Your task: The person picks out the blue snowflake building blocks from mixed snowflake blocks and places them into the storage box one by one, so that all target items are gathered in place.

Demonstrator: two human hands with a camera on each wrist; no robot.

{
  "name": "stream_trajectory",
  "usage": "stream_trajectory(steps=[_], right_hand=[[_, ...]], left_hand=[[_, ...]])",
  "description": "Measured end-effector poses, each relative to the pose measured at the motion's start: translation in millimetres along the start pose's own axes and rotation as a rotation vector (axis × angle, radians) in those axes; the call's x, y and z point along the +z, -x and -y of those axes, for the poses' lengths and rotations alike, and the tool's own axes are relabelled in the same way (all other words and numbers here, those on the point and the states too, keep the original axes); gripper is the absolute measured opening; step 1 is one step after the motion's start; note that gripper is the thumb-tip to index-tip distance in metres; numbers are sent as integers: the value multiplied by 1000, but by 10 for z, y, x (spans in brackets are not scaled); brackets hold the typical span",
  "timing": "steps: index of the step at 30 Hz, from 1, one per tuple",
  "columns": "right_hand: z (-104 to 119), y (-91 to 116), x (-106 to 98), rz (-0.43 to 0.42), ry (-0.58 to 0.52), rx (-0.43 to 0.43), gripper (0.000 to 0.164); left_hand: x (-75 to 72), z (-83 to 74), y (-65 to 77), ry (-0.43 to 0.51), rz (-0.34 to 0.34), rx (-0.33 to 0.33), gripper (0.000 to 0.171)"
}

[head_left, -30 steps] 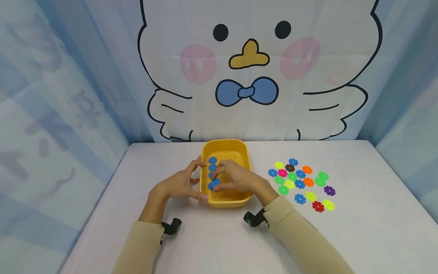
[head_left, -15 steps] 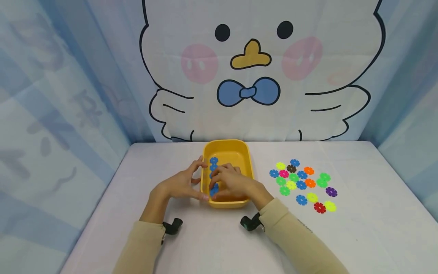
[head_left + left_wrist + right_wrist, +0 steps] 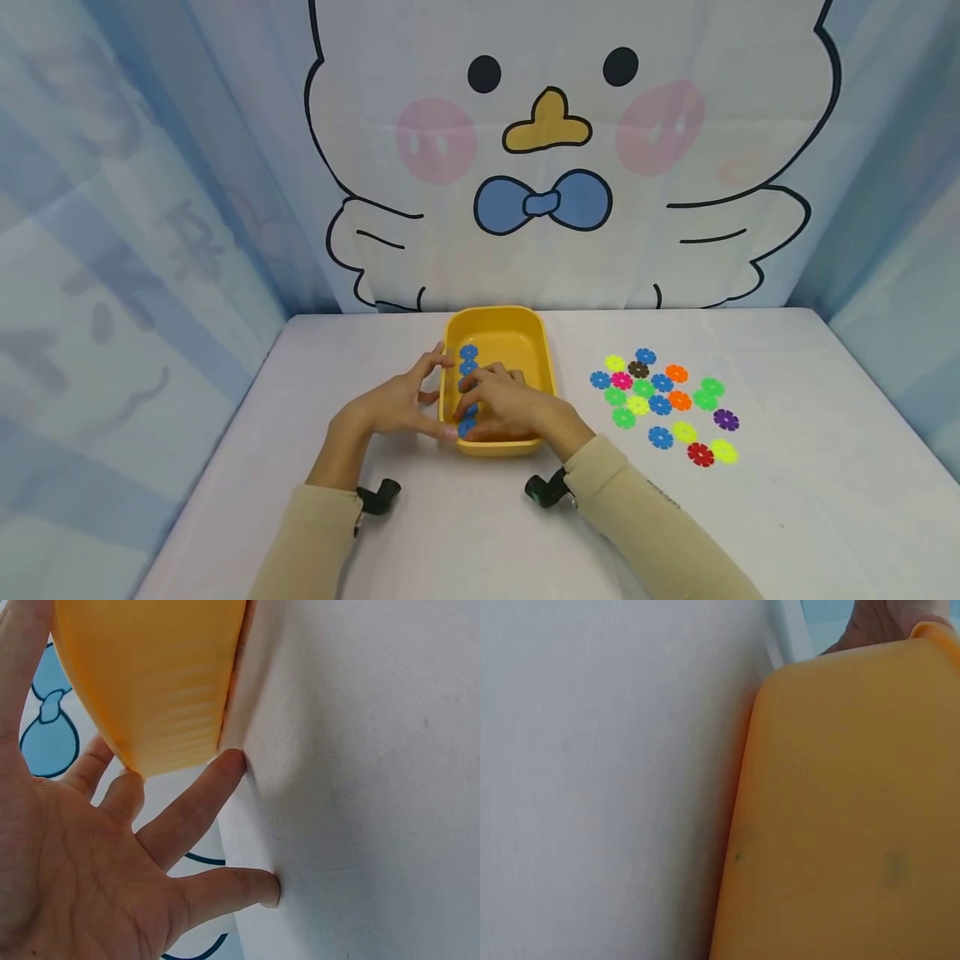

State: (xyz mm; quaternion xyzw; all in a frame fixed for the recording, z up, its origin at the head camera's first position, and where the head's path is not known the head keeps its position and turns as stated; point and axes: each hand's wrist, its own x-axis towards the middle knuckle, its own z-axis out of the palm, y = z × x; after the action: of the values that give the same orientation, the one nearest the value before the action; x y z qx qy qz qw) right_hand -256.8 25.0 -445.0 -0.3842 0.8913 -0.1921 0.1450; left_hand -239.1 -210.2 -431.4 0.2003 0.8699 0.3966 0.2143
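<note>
My right hand [image 3: 504, 406] has slid toward the near-left corner of the yellow tray [image 3: 545, 350], fingers curled on the blue discs [image 3: 468, 360] inside, while my left hand [image 3: 396, 402], fingers spread, steadies its left wall.

Head cam sits high, looks forward and down over the white table [image 3: 465, 533] toward the cartoon backdrop [image 3: 555, 167], wide enough for both forearms and the yellow tray [image 3: 525, 333] mid-table. Left wrist cam is low under the left hand [image 3: 82, 877], very close, facing along the palm at the tray's outer wall [image 3: 150, 682] and the tabletop, a strip of backdrop behind. Right wrist cam is nearer still, almost against the tray's wall [image 3: 840, 810], table to its left. All three views share the tray and the table
</note>
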Motion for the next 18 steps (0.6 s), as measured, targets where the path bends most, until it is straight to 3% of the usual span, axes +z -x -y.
stream_trajectory(steps=[7,11,18], right_hand=[[38,133,-113,-31,41,-32,32],[29,239,-221,-58,56,-60,25],[24,499,-368,-129,18,-105,23]], left_hand=[[21,-16,-16,-11,-7,0,102],[29,-9,0,-21,-31,-31,103],[47,-21,8,-29,-55,-57,106]])
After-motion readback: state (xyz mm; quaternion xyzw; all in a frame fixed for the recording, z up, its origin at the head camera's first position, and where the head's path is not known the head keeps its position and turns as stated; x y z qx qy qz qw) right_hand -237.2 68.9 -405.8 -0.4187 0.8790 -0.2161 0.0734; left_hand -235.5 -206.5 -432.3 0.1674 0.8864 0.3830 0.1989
